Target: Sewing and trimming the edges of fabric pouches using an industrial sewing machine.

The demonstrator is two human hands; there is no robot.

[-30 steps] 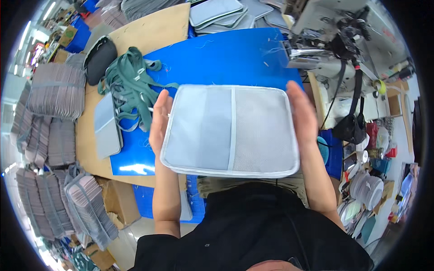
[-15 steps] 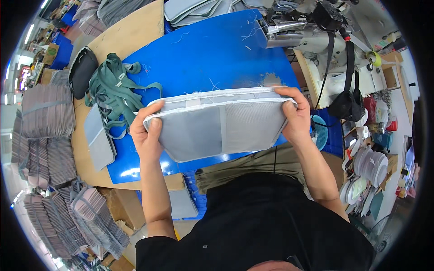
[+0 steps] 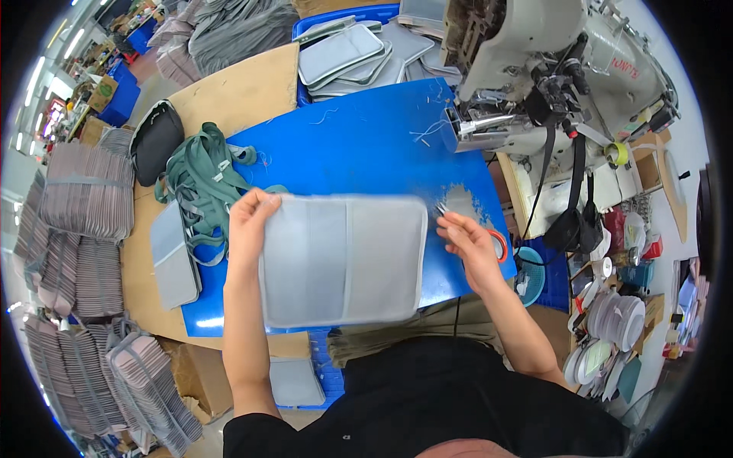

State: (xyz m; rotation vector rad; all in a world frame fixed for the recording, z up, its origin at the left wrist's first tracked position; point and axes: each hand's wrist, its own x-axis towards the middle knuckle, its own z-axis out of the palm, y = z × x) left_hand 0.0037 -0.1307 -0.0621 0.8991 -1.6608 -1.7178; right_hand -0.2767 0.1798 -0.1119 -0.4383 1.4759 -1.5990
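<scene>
The person's left hand (image 3: pixel 252 220) pinches the upper left corner of a flat grey pouch (image 3: pixel 343 259) over the blue table (image 3: pixel 359 156); the right hand (image 3: pixel 473 250), just beside the pouch, is curled around red-handled scissors (image 3: pixel 499 246). Beyond lie green straps (image 3: pixel 200 169), then piled grey cases (image 3: pixel 342 57).

Tube lights (image 3: pixel 35 81) glow left; a pale wall (image 3: pixel 673 246) stands right.

From my remote seat I see a sewing workshop: an industrial sewing machine (image 3: pixel 519 46) beside a blue worktop (image 3: pixel 359 164), strapped stacks of grey panels (image 3: pixel 88 191), heaped flat pouches (image 3: pixel 342 57) and white rolls (image 3: pixel 615 320).
</scene>
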